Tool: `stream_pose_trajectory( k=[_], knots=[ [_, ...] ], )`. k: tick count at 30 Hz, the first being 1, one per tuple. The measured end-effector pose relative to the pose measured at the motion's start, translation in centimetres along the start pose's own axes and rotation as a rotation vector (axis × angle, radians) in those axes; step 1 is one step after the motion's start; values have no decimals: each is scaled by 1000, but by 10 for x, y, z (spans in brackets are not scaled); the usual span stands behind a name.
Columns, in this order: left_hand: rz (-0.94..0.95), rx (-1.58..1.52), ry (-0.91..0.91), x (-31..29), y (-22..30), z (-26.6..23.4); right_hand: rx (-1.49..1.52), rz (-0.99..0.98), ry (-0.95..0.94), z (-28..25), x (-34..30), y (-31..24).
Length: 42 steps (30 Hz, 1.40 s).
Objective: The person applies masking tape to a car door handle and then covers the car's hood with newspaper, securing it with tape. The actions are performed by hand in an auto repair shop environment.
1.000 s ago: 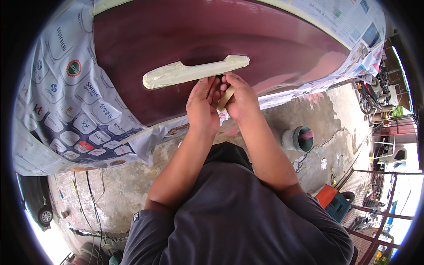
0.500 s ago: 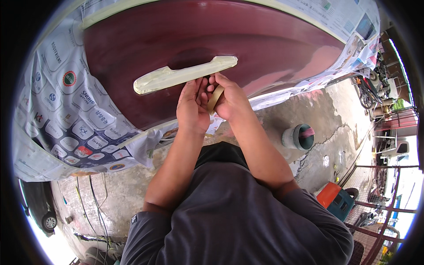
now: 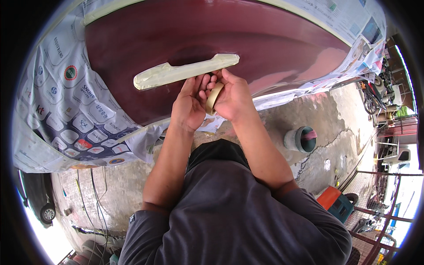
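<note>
A door handle [image 3: 190, 73], wrapped in pale masking tape, runs across a dark red car door [image 3: 282, 44]. Just below the handle's right half, both my hands come together with fingers curled up against its underside. A roll of masking tape [image 3: 214, 98] sits in my right hand [image 3: 234, 95], tucked between palm and fingers. My left hand [image 3: 190, 104] is closed, its fingertips pressed together at the handle's lower edge. What its fingers pinch there, if anything, is hidden.
Printed paper sheets [image 3: 84, 106] edged with tape surround the door panel. On the stained concrete floor stands a bucket [image 3: 300, 139] holding a pinkish cloth. An orange and teal box [image 3: 338, 203] lies further right, near a metal mesh fence. Cables [image 3: 95, 198] trail at the lower left.
My right hand has turned slightly, showing more of the tape roll. My left hand has shifted a little left. The whole view has tilted slightly.
</note>
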<state>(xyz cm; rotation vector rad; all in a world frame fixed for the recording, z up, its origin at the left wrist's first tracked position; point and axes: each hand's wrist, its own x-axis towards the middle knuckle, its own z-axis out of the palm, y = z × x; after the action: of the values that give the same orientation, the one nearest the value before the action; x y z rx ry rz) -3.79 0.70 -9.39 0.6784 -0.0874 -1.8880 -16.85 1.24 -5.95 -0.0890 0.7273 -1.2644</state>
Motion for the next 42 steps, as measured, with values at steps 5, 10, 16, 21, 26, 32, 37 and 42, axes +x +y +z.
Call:
stream_pose_trajectory(
  k=[5,10,16,21,26,32,37,42],
  knots=[
    [-16,82,0,0,5,-4,38,64,-46,-1,-2,0],
    [108,221,77,-10,5,7,94,97,-99,-9,-2,2],
    [393,294,308,-24,-13,12,40,33,-9,-27,5,26],
    [458,388,284,-24,-22,-2,-13,-64,69,-29,7,36],
    [476,370,252,-22,-23,-2,-55,-151,146,-17,6,31],
    [335,212,198,-15,-18,14,73,-81,166,-7,12,18],
    [300,156,162,-10,-17,18,65,-48,134,-7,13,9],
    [282,164,128,-10,-17,17,58,-52,139,-5,8,9]
  ],
)
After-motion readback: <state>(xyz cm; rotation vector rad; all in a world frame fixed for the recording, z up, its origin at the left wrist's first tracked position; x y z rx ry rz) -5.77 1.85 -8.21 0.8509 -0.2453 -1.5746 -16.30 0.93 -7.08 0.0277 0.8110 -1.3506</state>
